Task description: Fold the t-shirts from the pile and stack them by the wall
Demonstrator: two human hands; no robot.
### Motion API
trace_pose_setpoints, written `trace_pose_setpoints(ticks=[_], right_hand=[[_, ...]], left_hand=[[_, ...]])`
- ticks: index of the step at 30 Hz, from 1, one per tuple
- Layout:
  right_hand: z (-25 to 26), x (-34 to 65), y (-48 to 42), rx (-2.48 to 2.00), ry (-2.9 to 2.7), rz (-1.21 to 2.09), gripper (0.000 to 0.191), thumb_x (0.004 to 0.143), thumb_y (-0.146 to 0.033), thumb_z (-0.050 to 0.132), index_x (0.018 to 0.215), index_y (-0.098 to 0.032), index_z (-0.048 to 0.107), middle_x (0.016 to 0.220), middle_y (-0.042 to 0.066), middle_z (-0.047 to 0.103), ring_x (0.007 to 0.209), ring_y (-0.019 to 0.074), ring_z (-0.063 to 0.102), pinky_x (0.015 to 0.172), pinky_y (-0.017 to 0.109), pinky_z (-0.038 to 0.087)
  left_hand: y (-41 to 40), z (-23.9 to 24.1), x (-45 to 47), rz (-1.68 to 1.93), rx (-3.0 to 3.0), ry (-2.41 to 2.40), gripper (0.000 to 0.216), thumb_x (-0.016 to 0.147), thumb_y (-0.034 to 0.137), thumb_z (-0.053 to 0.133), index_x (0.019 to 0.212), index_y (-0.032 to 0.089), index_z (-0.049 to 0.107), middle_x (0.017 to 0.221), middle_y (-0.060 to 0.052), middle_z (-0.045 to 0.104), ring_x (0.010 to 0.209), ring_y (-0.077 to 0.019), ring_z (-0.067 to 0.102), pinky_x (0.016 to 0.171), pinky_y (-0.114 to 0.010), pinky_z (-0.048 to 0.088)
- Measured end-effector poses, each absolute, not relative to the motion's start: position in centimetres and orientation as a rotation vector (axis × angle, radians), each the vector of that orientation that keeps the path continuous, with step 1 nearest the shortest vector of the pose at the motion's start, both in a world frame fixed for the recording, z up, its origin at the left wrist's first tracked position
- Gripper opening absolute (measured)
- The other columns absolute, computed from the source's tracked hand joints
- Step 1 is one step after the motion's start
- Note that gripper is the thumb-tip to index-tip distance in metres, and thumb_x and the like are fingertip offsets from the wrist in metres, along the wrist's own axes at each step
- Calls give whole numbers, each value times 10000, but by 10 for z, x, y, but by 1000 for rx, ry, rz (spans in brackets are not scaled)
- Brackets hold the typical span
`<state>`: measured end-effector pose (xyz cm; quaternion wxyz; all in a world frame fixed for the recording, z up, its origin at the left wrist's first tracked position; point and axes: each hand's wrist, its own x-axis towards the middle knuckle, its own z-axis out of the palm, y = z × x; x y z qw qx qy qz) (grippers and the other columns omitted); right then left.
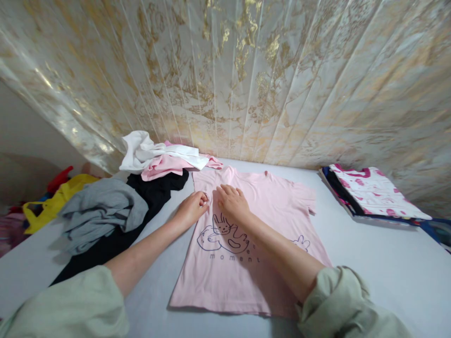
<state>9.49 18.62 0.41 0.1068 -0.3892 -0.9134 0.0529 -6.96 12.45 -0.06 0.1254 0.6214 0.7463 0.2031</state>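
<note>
Your left hand (192,207) rests at the left edge of the pink T-shirt (260,244), fingers curled in and thumb pressed against them, pinching the cloth at that edge. Your right hand (232,202) lies palm down just beside it, released, with its fingers spread flat over the chest below the collar. The shirt lies front up in the middle of the desk (369,263), its collar toward the wall, a rabbit print (223,232) between your forearms and one short sleeve (305,195) spread out on the right. To the left a loose heap holds a grey garment (102,211), a black garment (155,190) and a white garment (141,148). Well apart on the right sits a folded stack (373,192).
</note>
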Motion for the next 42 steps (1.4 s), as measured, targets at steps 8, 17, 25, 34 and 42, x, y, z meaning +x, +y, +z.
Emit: trace_pose_setpoints(ticks=[8,17,25,34,42], right_hand=[[-24,92,191,-1123,-2668,141,542,979,-426,372,1472,-201,363,1550,67,341,1422,229,266,1152,443,181],[-21,93,191,-1112,-2658,164,545,980,-434,363,1471,-196,365,1549,65,343,1421,232,264,1151,458,188],[-19,95,190,-1103,-2654,168,531,975,-431,371,1468,-234,369,1547,45,350,1419,229,269,1151,449,195],[-19,95,189,-1096,-2651,153,531,980,-432,360,1467,-222,372,1544,57,354,1415,240,278,1142,458,206],[-19,94,190,-1109,-2649,162,543,983,-444,349,1474,-211,367,1547,54,348,1415,240,276,1146,455,197]], left_hand=[[144,3,-62,441,1621,2387,87,759,309,584,755,226,610,840,-49,712,773,-221,652,622,-288,410],[152,9,-72,489,1541,2367,110,777,279,534,698,213,572,755,-1,694,715,-163,643,592,-239,413],[141,18,-71,398,1598,2462,97,770,198,547,864,219,555,796,-28,680,776,-224,649,602,-281,378],[138,11,-64,542,1560,2376,281,777,211,570,1055,177,556,840,-36,701,832,-220,658,682,-287,420],[144,5,-70,671,1490,2318,125,787,185,498,810,171,620,772,-28,687,753,-188,647,684,-276,456]])
